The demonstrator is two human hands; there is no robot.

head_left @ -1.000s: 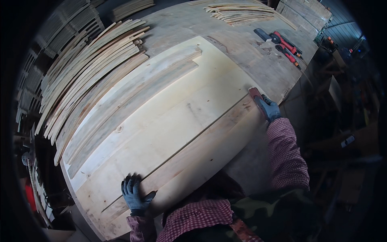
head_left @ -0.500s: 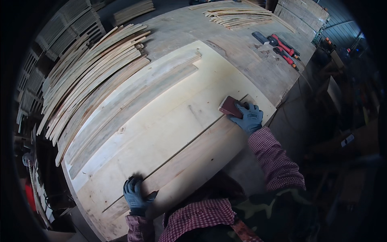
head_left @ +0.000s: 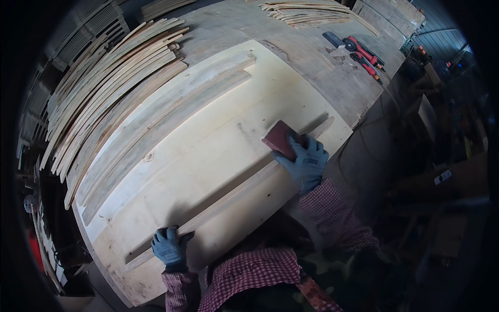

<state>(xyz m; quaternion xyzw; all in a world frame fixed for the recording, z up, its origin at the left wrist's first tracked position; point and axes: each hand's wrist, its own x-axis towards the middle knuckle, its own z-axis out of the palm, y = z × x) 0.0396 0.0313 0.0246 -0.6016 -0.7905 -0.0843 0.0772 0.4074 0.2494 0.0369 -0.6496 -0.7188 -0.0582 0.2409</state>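
A long, narrow wooden slat [head_left: 232, 199] runs diagonally over a wide pale board [head_left: 254, 112], tilted up on its edge and casting a dark shadow along its far side. My left hand [head_left: 170, 250], in a blue-grey work glove, grips the slat near its left end, fingers over the far side. In my gloved right hand [head_left: 307, 162] is a maroon sanding block [head_left: 279, 138], held above the right part of the slat. Whether the right fingers also touch the slat I cannot tell.
Greyish slats [head_left: 171, 112] lie on the board's far part. To the left is a large pile of slats [head_left: 117, 88], with another pile [head_left: 309, 13] at the far end of the table [head_left: 228, 26]. Red-and-black power tools [head_left: 364, 54] with a cord rest at the far right.
The slat, flat before, is now tipped up on its edge with a wider shadow. My right hand and the sanding block have moved left along it; my left hand has closed on the slat.
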